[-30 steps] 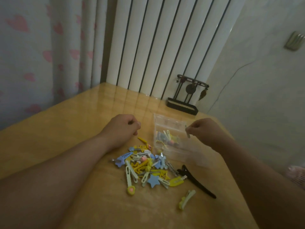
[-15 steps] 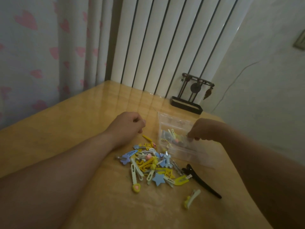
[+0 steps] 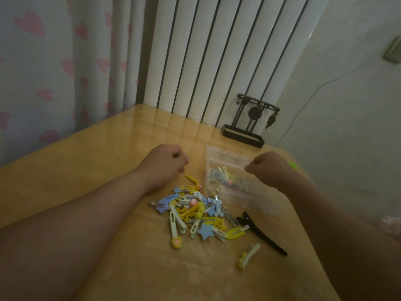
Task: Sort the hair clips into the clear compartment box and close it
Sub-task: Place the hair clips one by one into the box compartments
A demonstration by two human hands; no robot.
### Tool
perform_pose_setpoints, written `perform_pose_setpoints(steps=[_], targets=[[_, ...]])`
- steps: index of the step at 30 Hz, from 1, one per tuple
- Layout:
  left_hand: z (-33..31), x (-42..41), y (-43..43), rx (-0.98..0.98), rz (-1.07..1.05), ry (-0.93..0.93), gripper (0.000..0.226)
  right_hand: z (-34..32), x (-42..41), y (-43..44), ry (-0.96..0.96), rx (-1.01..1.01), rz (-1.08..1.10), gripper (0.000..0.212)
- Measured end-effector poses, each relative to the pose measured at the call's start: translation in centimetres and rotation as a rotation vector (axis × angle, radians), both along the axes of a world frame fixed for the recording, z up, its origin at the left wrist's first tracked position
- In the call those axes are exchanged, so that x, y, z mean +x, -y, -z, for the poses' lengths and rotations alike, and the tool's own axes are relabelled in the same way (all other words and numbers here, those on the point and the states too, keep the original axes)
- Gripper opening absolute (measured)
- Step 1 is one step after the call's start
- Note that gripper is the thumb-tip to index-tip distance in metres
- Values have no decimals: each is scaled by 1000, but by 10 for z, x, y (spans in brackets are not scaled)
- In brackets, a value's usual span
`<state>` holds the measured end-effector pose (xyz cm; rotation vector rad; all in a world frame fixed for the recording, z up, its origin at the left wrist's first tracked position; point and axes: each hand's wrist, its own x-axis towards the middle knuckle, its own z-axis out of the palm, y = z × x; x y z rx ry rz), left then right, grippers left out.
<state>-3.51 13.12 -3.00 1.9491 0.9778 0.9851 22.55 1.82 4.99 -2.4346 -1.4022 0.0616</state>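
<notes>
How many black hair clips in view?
1. The long black plastic hair clip lies on the wooden table, right of the colourful clip pile. More may hide there or in the clear plastic box.

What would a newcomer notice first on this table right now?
The bright heap of hair clips, yellow, blue and pale green, lies in the middle of the table. Just right of it and farther back sits the clear compartment box with some clips already inside, the right hand curled over it. A long black clip lies at the heap's right edge.
</notes>
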Motion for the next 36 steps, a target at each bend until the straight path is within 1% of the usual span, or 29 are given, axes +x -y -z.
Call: perform_pose_setpoints(steps=[2, 4, 6, 7, 10, 13, 17, 22, 26, 29, 32, 36], targets=[[0, 1, 0, -2, -4, -1, 24, 3, -10, 17, 27, 175, -22, 16], [0, 1, 0, -2, -6, -9, 25, 4, -25, 38, -9, 343, -82, 13], [0, 1, 0, 6, -5, -18, 25, 3, -41, 60, -79, 436, -164, 11], [0, 1, 1, 13, -7, -21, 26, 2, -49, 70, -122, 443, -209, 11], [-2, -1, 1, 21, -8, -23, 26, 5, -64, 91, -176, 320, -324, 13], [-3, -1, 3, 18, -7, -28, 24, 10, -67, 98, -91, 137, -363, 12], [-3, 1, 6, 12, -7, -29, 23, 17, -71, 98, 50, -10, -398, 9], [-4, 1, 7, 11, -6, -42, 21, 15, -80, 100, 8, -23, -544, 9], [-2, -1, 6, 18, -6, -42, 21, 13, -89, 105, -78, -57, -673, 22], [-2, 0, 7, 26, -9, -52, 21, 16, -94, 105, -62, -99, -724, 32], [-3, 0, 8, 12, -17, -45, 20, 21, -96, 102, -4, -122, -753, 29], [-3, 1, 8, 7, -15, -40, 20, 26, -97, 98, 3, -85, -764, 21]])
